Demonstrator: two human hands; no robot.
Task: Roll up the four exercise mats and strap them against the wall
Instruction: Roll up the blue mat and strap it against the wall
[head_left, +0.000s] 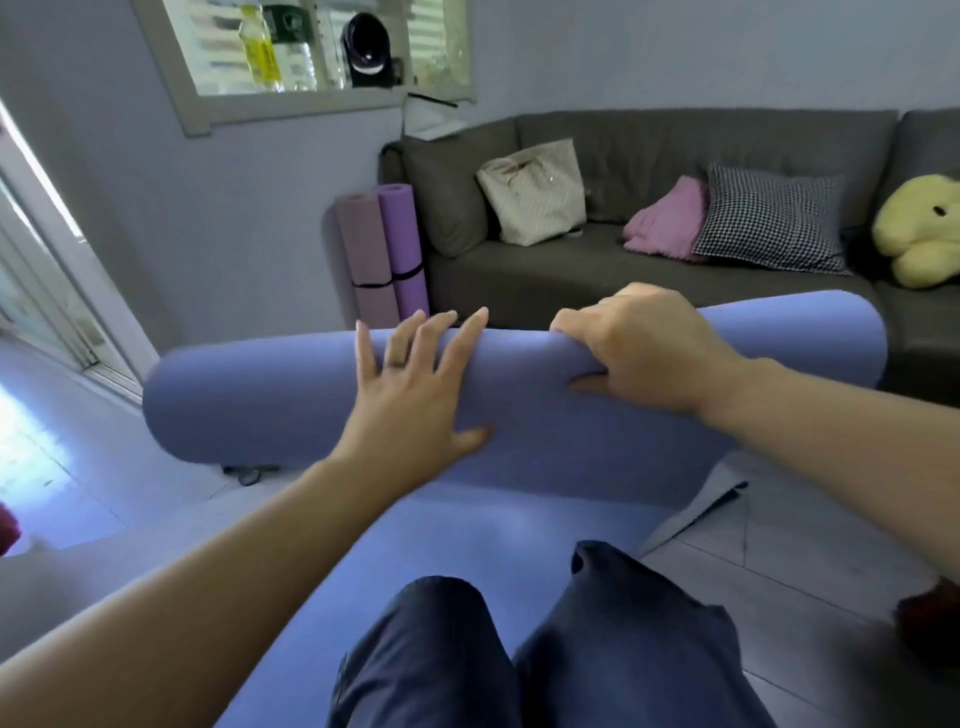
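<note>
No text can be read anywhere — the yellow label (264, 60) on the bottle (253, 27) is too blurred.

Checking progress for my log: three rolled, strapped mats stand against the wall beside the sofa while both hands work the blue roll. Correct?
No, two: the head view shows a pink mat and a purple mat beside the sofa. The rest holds.
</note>
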